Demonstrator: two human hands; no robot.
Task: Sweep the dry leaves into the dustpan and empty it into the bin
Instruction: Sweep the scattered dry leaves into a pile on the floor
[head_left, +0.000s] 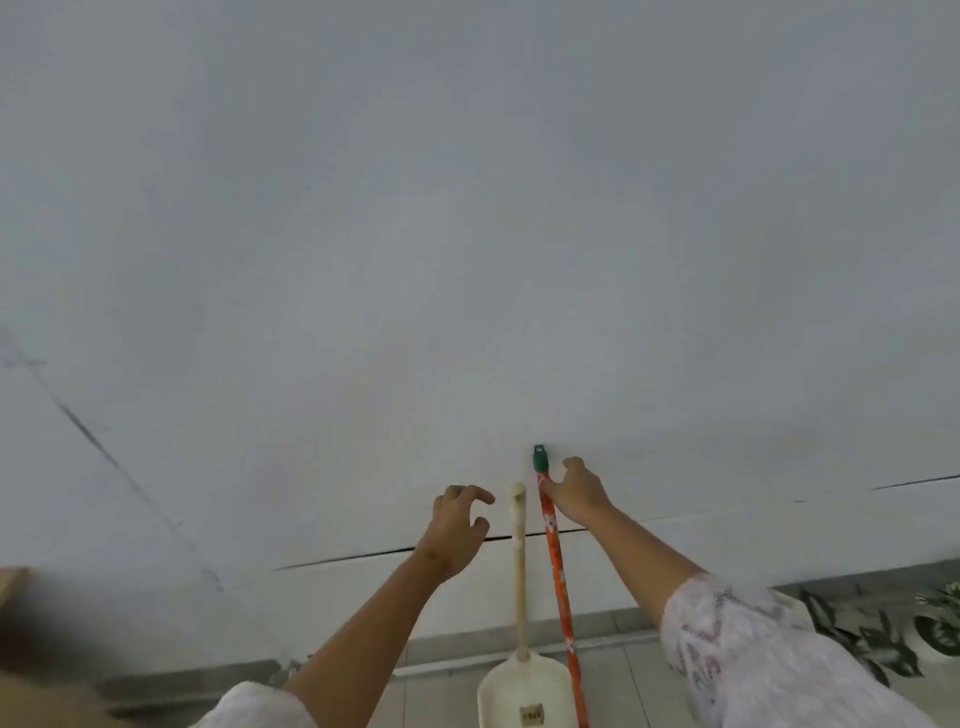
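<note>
A cream long-handled dustpan stands upright against a pale grey wall, its scoop at the bottom of the frame. Right beside it leans a broom with an orange patterned handle and a green cap on top. My left hand hovers just left of the dustpan handle's top, fingers curled and apart, holding nothing. My right hand rests against the upper part of the broom handle, fingers partly around it. No leaves or bin are in view.
The grey wall fills most of the view, with thin cracks running across it. Pale floor tiles lie at its foot. Green potted plants stand at the lower right. A blurred brown shape sits at the lower left.
</note>
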